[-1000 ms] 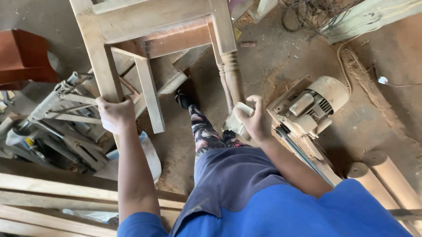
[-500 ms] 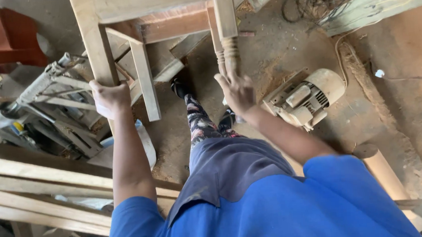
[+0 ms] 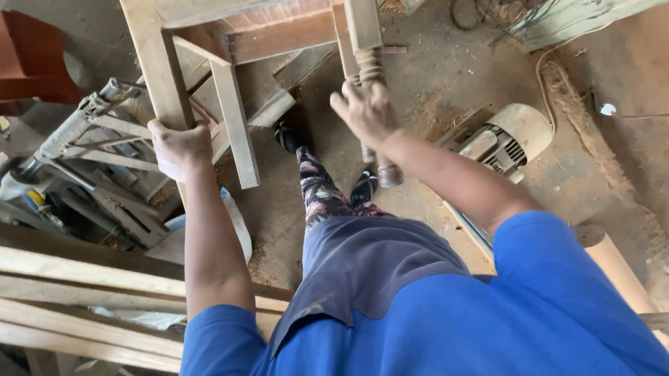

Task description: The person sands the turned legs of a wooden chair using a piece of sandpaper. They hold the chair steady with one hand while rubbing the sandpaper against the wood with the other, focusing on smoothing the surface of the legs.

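An unfinished wooden furniture frame (image 3: 265, 35) stands in front of me, legs pointing toward me. My left hand (image 3: 180, 146) is closed around its square leg (image 3: 156, 67). My right hand (image 3: 365, 110) lies over the turned round leg (image 3: 370, 64), fingers curled on it; the leg's foot (image 3: 389, 174) shows below my wrist. Whatever is under the palm is hidden. My patterned trouser leg and dark shoes (image 3: 319, 189) are below the frame.
An electric motor (image 3: 507, 137) sits on the sawdust floor at right, with a round log (image 3: 609, 261) nearer me. Long planks (image 3: 65, 290) lie at lower left, metal tools (image 3: 95, 139) behind them. A white container (image 3: 236, 224) is by my left arm. A cable (image 3: 566, 99) runs at right.
My right hand rose from beside the motor, where it held a pale pad, up onto the turned leg. The left hand kept its grip on the square leg.
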